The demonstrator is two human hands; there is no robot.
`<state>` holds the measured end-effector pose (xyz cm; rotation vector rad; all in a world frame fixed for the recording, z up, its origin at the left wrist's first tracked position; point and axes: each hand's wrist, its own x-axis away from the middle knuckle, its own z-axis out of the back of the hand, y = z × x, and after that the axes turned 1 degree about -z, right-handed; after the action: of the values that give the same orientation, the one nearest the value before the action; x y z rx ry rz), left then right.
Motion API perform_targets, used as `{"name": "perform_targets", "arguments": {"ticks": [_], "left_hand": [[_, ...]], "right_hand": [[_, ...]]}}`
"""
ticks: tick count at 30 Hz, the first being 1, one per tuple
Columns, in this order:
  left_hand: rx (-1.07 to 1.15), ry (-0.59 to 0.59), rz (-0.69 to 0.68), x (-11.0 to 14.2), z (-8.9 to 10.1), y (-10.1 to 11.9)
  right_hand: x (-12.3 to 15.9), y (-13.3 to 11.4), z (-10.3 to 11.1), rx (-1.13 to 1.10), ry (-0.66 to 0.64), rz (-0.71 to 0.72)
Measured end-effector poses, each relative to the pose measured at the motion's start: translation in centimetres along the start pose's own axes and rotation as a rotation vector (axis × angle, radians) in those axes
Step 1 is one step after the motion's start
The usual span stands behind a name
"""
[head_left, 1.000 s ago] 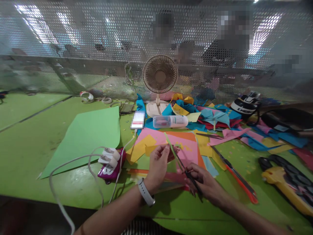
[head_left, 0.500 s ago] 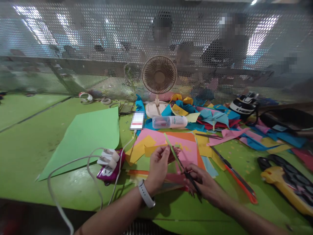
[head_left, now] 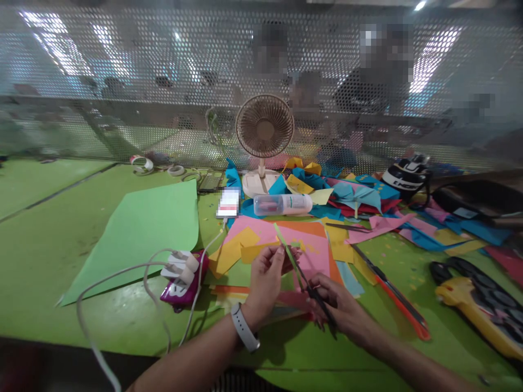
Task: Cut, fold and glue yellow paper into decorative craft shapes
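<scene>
In the middle of the head view, my left hand [head_left: 267,272], with a pale watch band on the wrist, pinches a narrow light-green paper strip [head_left: 281,235]. My right hand [head_left: 333,299] grips a slim dark tool [head_left: 321,307] that looks like tweezers. Its thin end points up and left and lies along the strip, and its back end sticks out past my thumb. Whether its tips clasp the strip I cannot tell. Below both hands lie layered coloured sheets, with a pink sheet [head_left: 314,250] on top carrying small yellow scraps.
A large green sheet [head_left: 151,234] lies left. Adapters [head_left: 180,267] with looping white cables sit nearby. Behind are a fan [head_left: 265,128], a clear bottle [head_left: 281,204] and crumpled coloured paper. An orange-handled tool [head_left: 392,294] and a yellow-and-black tool [head_left: 478,310] lie right. Mesh stands behind.
The view has shifted very slightly. My hands, the strip and the dark tool keep almost the same pose, with no clear movement between them.
</scene>
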<state>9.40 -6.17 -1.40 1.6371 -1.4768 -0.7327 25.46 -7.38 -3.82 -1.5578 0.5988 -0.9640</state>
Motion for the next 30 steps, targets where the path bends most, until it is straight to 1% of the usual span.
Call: {"name": "perform_targets", "arguments": {"ticks": [6,14,24,30], "left_hand": [[-0.021,-0.008,-0.007,0.14,0.03,0.04],[-0.030,0.007,0.006,0.06,0.07,-0.04],[-0.034,0.023,0.015,0.03,0.09,-0.14],[-0.039,0.008,0.009,0.01,0.07,-0.05]], "right_hand": [[0.09,-0.45,-0.21,-0.006,0.004,-0.017],[0.12,0.11,-0.07,0.000,-0.027,0.004],[-0.08,0.41,0.01,0.017,-0.020,0.004],[0.07,-0.12,0.02,0.035,-0.019,-0.007]]}}
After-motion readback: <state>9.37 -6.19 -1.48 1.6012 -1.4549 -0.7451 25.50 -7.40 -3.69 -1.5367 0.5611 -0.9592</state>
